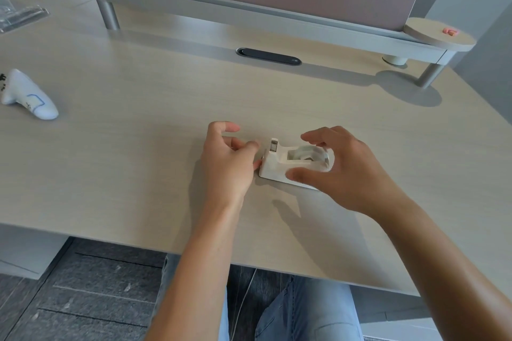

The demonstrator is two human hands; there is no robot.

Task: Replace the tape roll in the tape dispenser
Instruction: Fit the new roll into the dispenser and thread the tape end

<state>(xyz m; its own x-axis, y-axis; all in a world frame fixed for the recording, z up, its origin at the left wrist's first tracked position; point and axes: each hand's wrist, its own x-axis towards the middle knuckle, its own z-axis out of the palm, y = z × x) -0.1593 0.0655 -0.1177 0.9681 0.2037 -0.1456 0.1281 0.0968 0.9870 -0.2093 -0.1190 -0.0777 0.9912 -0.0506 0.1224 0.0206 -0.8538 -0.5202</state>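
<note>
A: Far left: smooth white plastic wedge-shaped device [29,97] with a blue outline mark, lying on the pale wood-grain laminate desk [138,163]. Clear plastic stand [19,15] behind it.

B: Centre?

A: Left hand [227,166] loosely curled, fingers half bent, tips just beside the cutter end of the dispenser. Contact at the fingertip: cannot tell. Nothing gripped.

B: Dispenser itself?

A: Glossy white moulded plastic tape dispenser [279,166], flat on desk, mid-right of centre, near the front edge. Long axis roughly left-right, cutter post up at the left end. Translucent tape roll [307,153] seated in the well at the right end.

B: Right side?

A: Right hand [343,171] spread wide, arched over the roll end; thumb at the near side wall, fingers above the far side. Firm hold: cannot tell. Farther back, dark oval cable grommet [268,56], grey metal rail [249,12], round wooden shelf [440,34] at far right.
</note>
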